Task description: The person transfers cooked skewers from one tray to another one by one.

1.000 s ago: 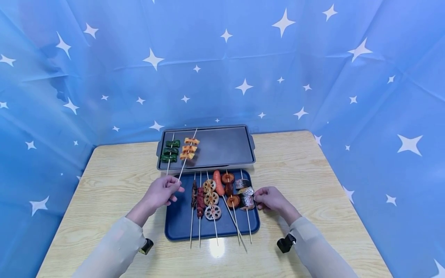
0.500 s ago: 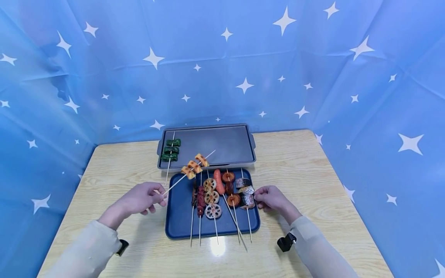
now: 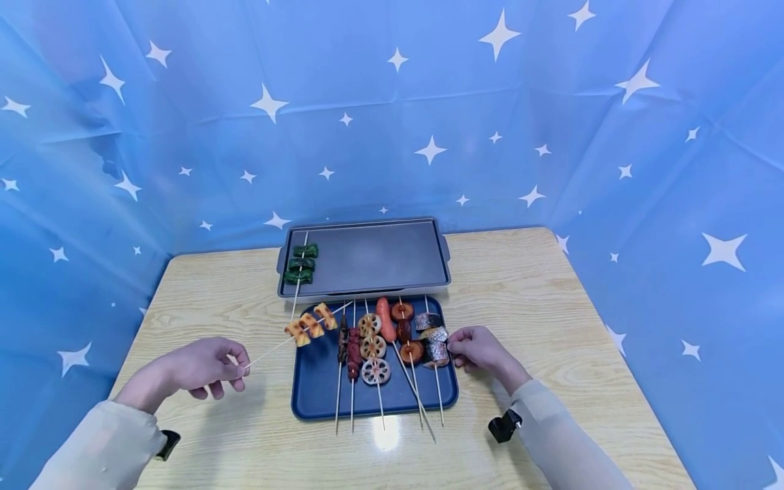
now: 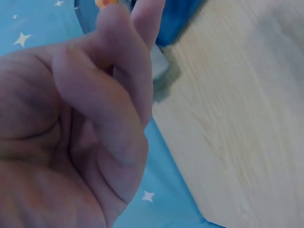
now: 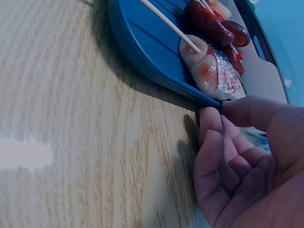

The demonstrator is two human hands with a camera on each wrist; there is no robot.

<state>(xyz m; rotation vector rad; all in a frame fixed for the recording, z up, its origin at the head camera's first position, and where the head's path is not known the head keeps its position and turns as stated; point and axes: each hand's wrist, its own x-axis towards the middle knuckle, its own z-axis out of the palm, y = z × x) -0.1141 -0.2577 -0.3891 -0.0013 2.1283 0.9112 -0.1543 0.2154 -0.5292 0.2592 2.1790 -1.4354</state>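
Note:
My left hand (image 3: 205, 369) pinches the stick end of a skewer with browned yellow pieces (image 3: 311, 325), in the air over the left edge of the blue tray (image 3: 315, 401). In the left wrist view the fingers hide most of that skewer. My right hand (image 3: 482, 354) pinches the tray's right rim between thumb and fingers, close beside the fish skewer (image 5: 204, 71). Other skewers lie side by side on the tray: dark meat (image 3: 342, 340), red meat (image 3: 353, 354), lotus root slices (image 3: 372, 349), a sausage (image 3: 384, 320) and mushrooms (image 3: 412, 352).
Behind the tray stands a grey griddle plate (image 3: 392, 255) with a green pepper skewer (image 3: 300, 264) at its left end, its stick reaching over the front edge. Both stand on a wooden table (image 3: 508, 286). A blue star-patterned curtain (image 3: 367, 136) closes off the back and sides.
My left hand has drawn the yellow skewer off the griddle plate, moving left and toward me, and the skewer has tilted flatter. My right hand has stayed at the tray's rim.

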